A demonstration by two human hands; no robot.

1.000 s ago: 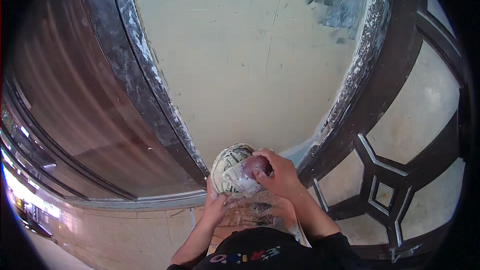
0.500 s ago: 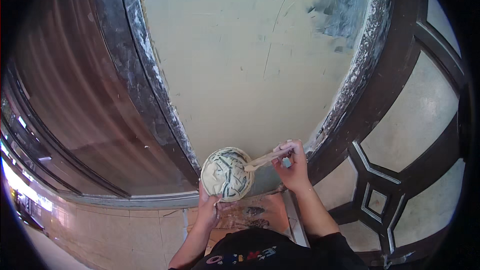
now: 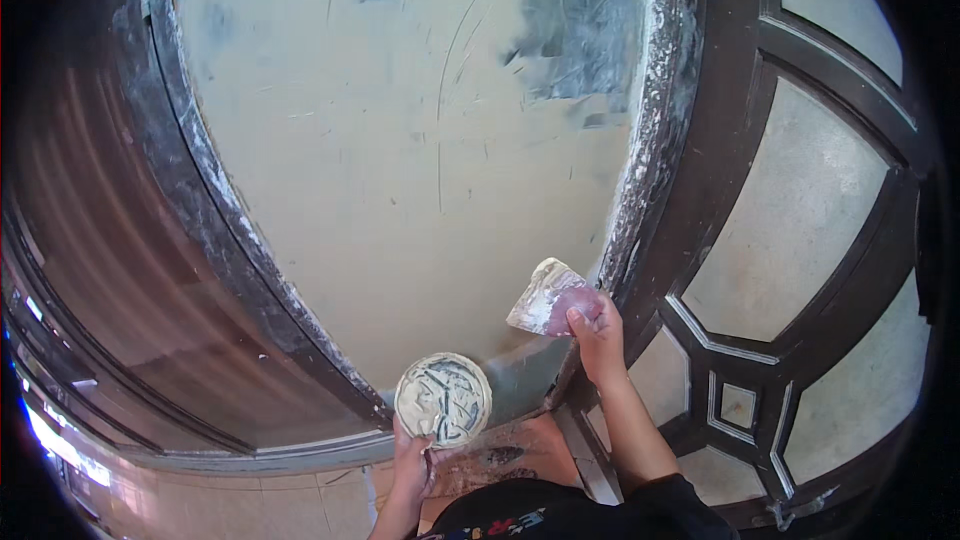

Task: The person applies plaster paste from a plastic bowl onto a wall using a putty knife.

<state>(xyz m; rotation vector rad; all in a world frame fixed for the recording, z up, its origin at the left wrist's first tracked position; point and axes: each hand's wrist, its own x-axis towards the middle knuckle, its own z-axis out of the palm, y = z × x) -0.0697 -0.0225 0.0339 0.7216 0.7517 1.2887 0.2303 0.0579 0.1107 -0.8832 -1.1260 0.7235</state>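
My left hand [image 3: 411, 462] grips a round, shallow container [image 3: 443, 398] of cream putty with dark streaks, low in the middle of the picture. My right hand [image 3: 600, 345] holds a flat pink scraper [image 3: 545, 295] coated with pale putty, up and to the right of the container. Beyond both hands is a panel [image 3: 410, 160] covered in beige coating, with scratches and blue-grey patches toward the upper right. The scraper is over the panel's lower right part; whether it touches the surface I cannot tell.
A dark, paint-flaked frame [image 3: 660, 50] borders the panel. A brown panelled section [image 3: 110, 240] stands at left, a dark door with pale insets [image 3: 790, 200] at right. Below are floor tiles [image 3: 295, 500] and a stained sheet [image 3: 535, 445] under my arms.
The scraper has left the container, moving up and right, and turned from edge-on to broad face. The container sits lower. The view has shifted, showing more of the door at right.
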